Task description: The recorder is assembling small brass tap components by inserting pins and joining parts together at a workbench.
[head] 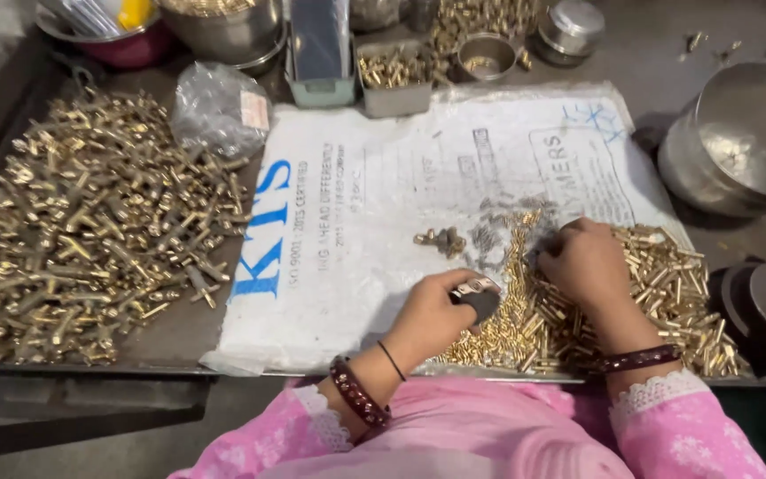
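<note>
Far left: big heap of cross-shaped brass fittings [90, 222] on grey bench [179, 328]. Clear plastic bag [219, 108] just beside heap's upper right edge. White printed woven sack [356, 213] spread flat across bench middle. Small cluster of brass pieces [442, 239] on sack, apart from the piles. Left hand [436, 310] curled shut on small dark grey piece [480, 302], at left edge of pile of short brass tubes [667, 284]. Right hand [587, 262] palm down on pile top, fingers bent into tubes; what it grips cannot tell. Steel bowl [742, 133] far right.

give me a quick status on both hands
Left hand grips a small dark tool. Right hand picks in brass pins. Nothing blocking.
</note>
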